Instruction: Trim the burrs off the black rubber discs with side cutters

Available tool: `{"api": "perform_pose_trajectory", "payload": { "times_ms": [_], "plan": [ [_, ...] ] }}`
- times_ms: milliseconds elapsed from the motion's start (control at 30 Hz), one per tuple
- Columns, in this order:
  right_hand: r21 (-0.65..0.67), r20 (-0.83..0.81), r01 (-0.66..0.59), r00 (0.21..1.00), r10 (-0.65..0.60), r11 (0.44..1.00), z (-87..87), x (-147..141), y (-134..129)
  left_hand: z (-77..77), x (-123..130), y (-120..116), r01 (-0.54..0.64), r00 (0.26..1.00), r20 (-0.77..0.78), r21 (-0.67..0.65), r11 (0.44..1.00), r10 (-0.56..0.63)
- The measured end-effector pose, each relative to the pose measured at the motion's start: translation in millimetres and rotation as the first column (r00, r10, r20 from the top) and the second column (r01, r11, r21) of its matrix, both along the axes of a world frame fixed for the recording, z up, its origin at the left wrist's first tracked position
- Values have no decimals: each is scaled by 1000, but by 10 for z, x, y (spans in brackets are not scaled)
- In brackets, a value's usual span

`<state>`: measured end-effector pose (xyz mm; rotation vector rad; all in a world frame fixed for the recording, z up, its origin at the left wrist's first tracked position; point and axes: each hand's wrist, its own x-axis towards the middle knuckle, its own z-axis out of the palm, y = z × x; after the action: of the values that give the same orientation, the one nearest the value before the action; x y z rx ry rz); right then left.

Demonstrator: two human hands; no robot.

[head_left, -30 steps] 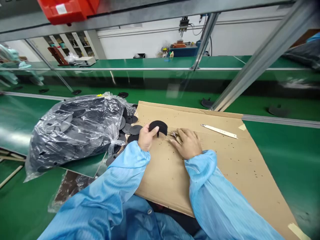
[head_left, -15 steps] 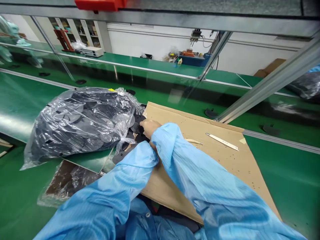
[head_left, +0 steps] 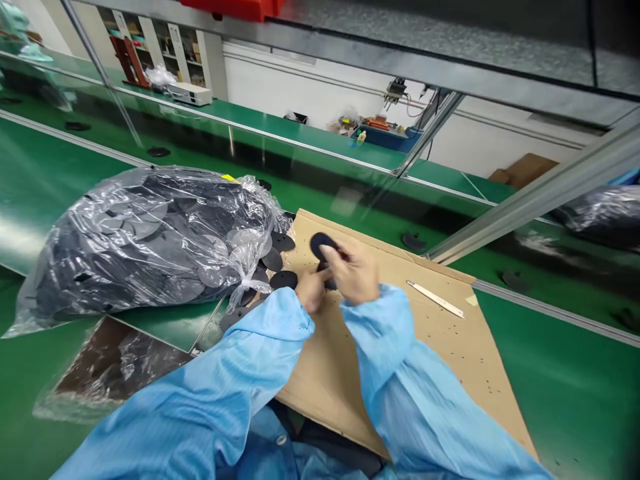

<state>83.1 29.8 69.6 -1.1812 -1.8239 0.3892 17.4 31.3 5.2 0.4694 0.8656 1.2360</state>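
My right hand [head_left: 357, 273] pinches a round black disc [head_left: 323, 246] above the cardboard sheet [head_left: 425, 333]. Just left of it, my left hand [head_left: 311, 289] is closed at the edge of another dark piece [head_left: 329, 275], partly hidden between the hands. Loose black discs [head_left: 283, 280] lie beside my left hand, next to the knotted end of a large clear plastic bag [head_left: 135, 240] full of dark discs. A thin white cutter-like tool [head_left: 435, 298] rests on the cardboard at the right.
A metal post [head_left: 530, 193] slants up behind the cardboard. More black discs [head_left: 413, 241] lie on the green conveyor behind. A clear bag over a brown box [head_left: 115, 360] is at the lower left. A metal shelf [head_left: 400, 50] crosses above.
My right hand has moved right from the loose discs and now shows a black disc. My left hand, hidden before, has come into view. The camera view has tilted slightly.
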Motion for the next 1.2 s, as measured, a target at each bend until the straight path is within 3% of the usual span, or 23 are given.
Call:
{"api": "perform_pose_trajectory", "payload": {
  "times_ms": [67,133,233,333,533,800,933,1067,1200],
  "plan": [
    [-112,-263,155,948,-180,982,-129,308,-104,-5,-19,-76,39,996,75,30,999,-42],
    [-258,-382,221,871,-310,940,-333,558,-178,-13,-24,-108,60,990,122,70,996,-68],
    [-341,-452,183,828,-331,922,-631,746,-249,-30,2,-134,85,987,123,110,990,-99],
    [-343,-469,148,828,-306,927,-753,771,-289,-38,31,-173,141,985,84,136,981,-153],
    [-294,-422,149,866,-269,944,-671,779,-335,-23,32,-211,126,992,-19,130,984,-124],
    [-338,-448,81,862,-236,938,-689,781,-341,38,70,-261,161,986,-64,156,975,-152],
    [-323,-315,131,919,-237,937,-696,776,-359,25,70,-281,150,988,-68,147,978,-142],
    [-290,-132,135,975,-180,947,-686,807,-373,-9,47,-267,120,989,-100,127,985,-108],
    [-294,37,101,995,-94,950,-613,880,-382,2,14,-253,163,984,-102,147,976,-149]
  ]
}}
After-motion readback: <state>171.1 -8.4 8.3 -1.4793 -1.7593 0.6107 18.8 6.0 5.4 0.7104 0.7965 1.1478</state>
